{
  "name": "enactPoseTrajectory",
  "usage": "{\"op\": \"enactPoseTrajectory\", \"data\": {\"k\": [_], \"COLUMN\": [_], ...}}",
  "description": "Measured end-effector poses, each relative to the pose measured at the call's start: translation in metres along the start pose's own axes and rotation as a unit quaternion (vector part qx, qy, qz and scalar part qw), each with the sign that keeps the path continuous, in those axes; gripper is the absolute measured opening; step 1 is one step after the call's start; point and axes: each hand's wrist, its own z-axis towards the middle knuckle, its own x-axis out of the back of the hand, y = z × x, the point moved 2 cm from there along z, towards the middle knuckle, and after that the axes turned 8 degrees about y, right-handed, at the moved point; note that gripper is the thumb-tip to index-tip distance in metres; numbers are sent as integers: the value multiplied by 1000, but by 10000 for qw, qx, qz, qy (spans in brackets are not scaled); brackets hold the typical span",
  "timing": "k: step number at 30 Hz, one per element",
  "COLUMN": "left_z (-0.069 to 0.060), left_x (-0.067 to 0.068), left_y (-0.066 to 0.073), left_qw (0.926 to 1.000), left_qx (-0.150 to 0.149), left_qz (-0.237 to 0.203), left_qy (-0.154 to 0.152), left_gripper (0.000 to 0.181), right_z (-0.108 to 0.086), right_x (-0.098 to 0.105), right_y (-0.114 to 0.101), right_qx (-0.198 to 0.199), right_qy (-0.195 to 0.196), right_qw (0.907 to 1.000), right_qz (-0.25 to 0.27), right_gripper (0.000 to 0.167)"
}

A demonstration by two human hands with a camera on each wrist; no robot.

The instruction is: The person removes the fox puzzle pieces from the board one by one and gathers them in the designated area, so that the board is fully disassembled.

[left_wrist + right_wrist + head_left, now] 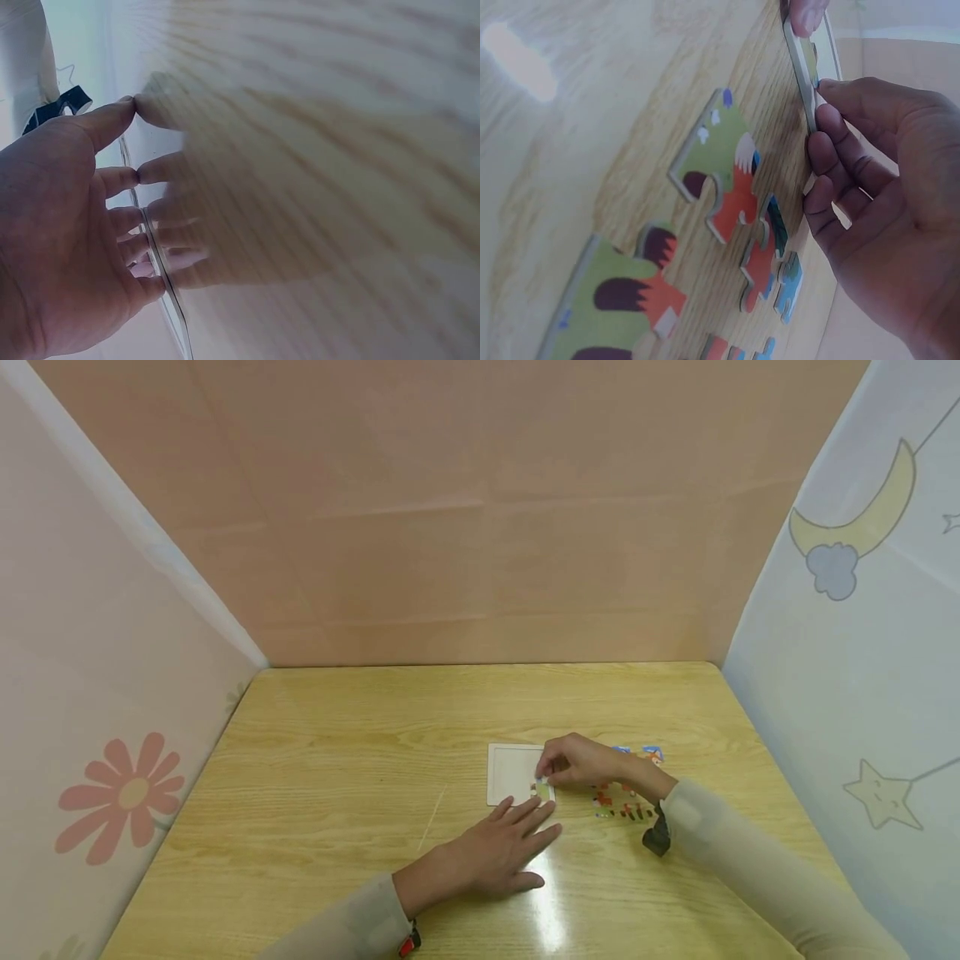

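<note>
A white puzzle tray (512, 768) lies flat, with a green puzzle piece (543, 790) in its near right corner. My right hand (581, 762) reaches over the tray's right side, and its bent thumb and fingers pinch at that piece's upper edge. In the right wrist view, the thumb touches the piece while other fingertips rest by the tray's edge (804, 79). My left hand (495, 852) is spread flat, its fingertips touching the tray's near edge; the left wrist view shows these fingers (120, 180) extended along the rim.
Several loose puzzle pieces (622, 802) lie right of the tray, partly under the right forearm. Among them are a green and orange piece (724, 165) and a piece with dark paws (615, 300). The wood-grain table (337, 760) meets a back wall and two patterned side walls.
</note>
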Motion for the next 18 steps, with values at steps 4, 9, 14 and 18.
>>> {"op": "enactPoseTrajectory", "data": {"k": [4, 9, 14, 18], "left_z": [0, 0, 1, 0], "left_x": [0, 0, 1, 2], "left_y": [0, 0, 0, 0], "left_qw": [10000, 10000, 9999, 9998], "left_qx": [21, 40, 66, 74], "left_qz": [-28, -61, -132, -182], "left_qy": [-8, -12, -45, -91], "left_gripper": [74, 74, 74, 74], "right_z": [1, 1, 1, 0], "right_x": [0, 0, -1, -1], "right_y": [1, -1, 0, 0], "right_qx": [-97, -250, -381, -398], "right_qy": [-8, 9, 21, 29], "right_qw": [9999, 9996, 9990, 9988], "right_qz": [84, 136, 248, 296], "right_gripper": [13, 12, 11, 12]}}
